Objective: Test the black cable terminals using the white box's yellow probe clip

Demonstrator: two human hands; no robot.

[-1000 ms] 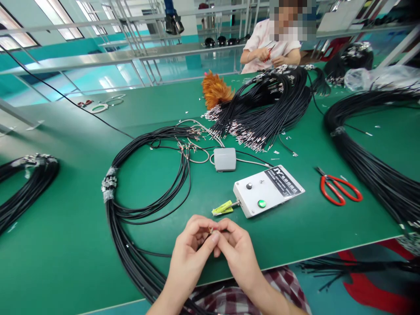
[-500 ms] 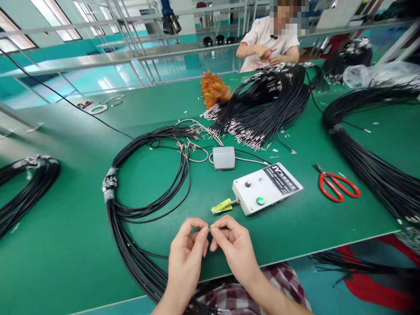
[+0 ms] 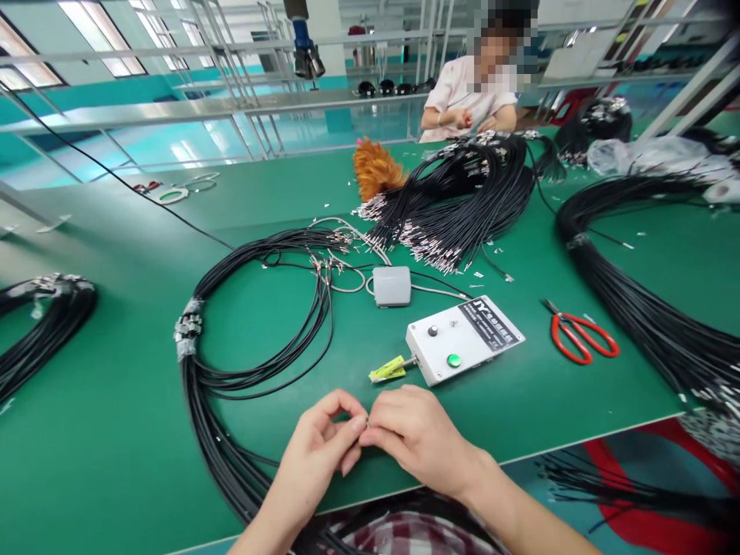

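Observation:
My left hand (image 3: pixel 324 435) is closed in a pinch, thumb against forefinger, on what looks like the thin wire end of a black cable; the fingers cover most of it. One cable runs from the looped bundle of black cables (image 3: pixel 200 432) to behind this hand. My right hand (image 3: pixel 410 432) pinches the same tiny end from the other side, fingers curled over and fingertips touching the left ones. Just beyond the hands lies a white control box (image 3: pixel 456 339) with a green lit button and a metal tip carrying a yellow tag (image 3: pixel 387 370).
Red-handled cutters (image 3: pixel 581 335) lie to the right of the box, a grey block (image 3: pixel 391 285) behind it. More cable bundles (image 3: pixel 462 208) with stripped ends fill the back and right. An orange feather duster (image 3: pixel 375 169) lies there. Across the table sits a person (image 3: pixel 471 96) in a light shirt.
My right hand has turned over, so its back now faces up and its fingers curl in. Both hands sit slightly lower in view. The camera has shifted a little.

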